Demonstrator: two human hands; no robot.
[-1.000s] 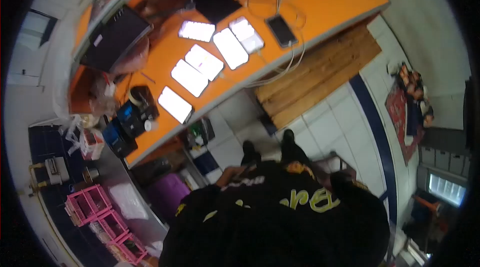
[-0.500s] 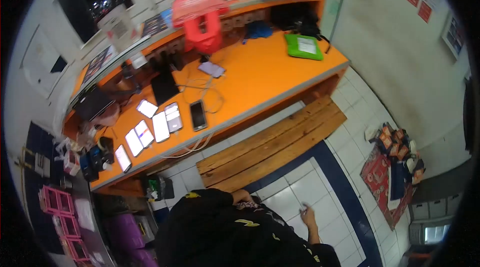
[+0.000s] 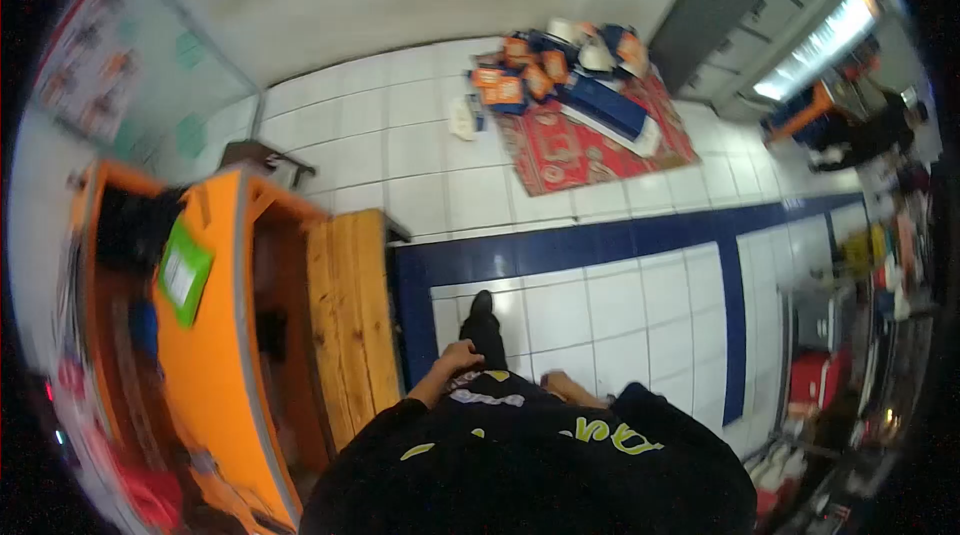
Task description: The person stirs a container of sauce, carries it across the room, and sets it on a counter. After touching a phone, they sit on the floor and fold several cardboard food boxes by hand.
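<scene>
My left hand [image 3: 460, 358] is in front of my black shirt [image 3: 480, 465], near its printed hem and above my dark-trousered leg. Its fingers are curled in, and whatever is inside them, if anything, is hidden. On the other side of the shirt front, my right hand [image 3: 567, 385] hangs low over the white floor tiles. Blur and the angle hide how its fingers are set. One black shoe [image 3: 483, 303] is stepping forward on the tiles.
A wooden bench [image 3: 350, 325] stands along the orange desk [image 3: 205, 385], which bears a green packet [image 3: 185, 273]. Ahead, orange and navy packets [image 3: 515, 75] lie on a red rug [image 3: 570, 150]. Grey lockers [image 3: 730, 45] stand behind; cluttered shelving [image 3: 830, 335] is at the right.
My view has swung right, away from the phones on the desk, toward the rug and lockers. The desk and bench now lie at my left. Both hands are lower-centre in view.
</scene>
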